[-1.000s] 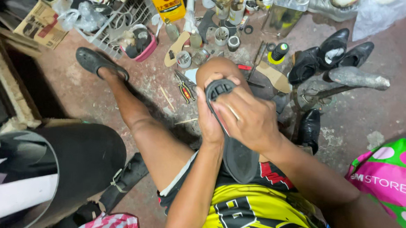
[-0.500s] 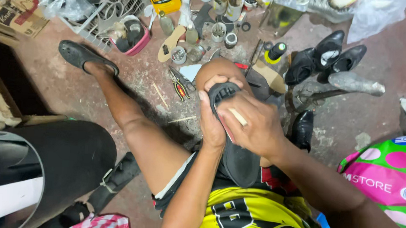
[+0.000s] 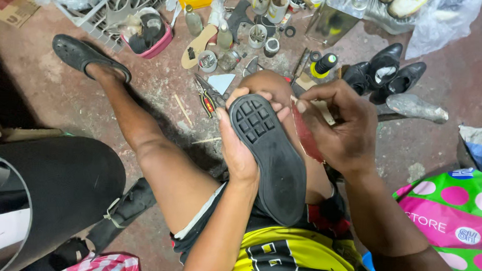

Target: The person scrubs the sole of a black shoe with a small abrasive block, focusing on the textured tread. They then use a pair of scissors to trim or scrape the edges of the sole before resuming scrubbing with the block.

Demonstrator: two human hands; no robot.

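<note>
A black shoe sole (image 3: pixel 270 156) with a square tread pattern lies upturned on my raised knee, heel end away from me. My left hand (image 3: pixel 239 146) grips its left edge, fingers curled over the heel end. My right hand (image 3: pixel 341 126) is off the sole's right side and pinches a reddish strip (image 3: pixel 306 134) that runs along the sole's right edge. Whether the strip is stuck to the sole I cannot tell.
On the dusty floor ahead: pliers (image 3: pixel 209 99), small tins and bottles (image 3: pixel 256 36), a pink tub (image 3: pixel 150 36), a wire basket (image 3: pixel 116 5), black dress shoes (image 3: pixel 387 71), a metal shoe last (image 3: pixel 415 108). A spotted bag (image 3: pixel 454 215) is at my right.
My right hand has lifted off the heel of the sole and moved right, now pinching the reddish strip; the sole's tread is uncovered. The view has tilted down.
</note>
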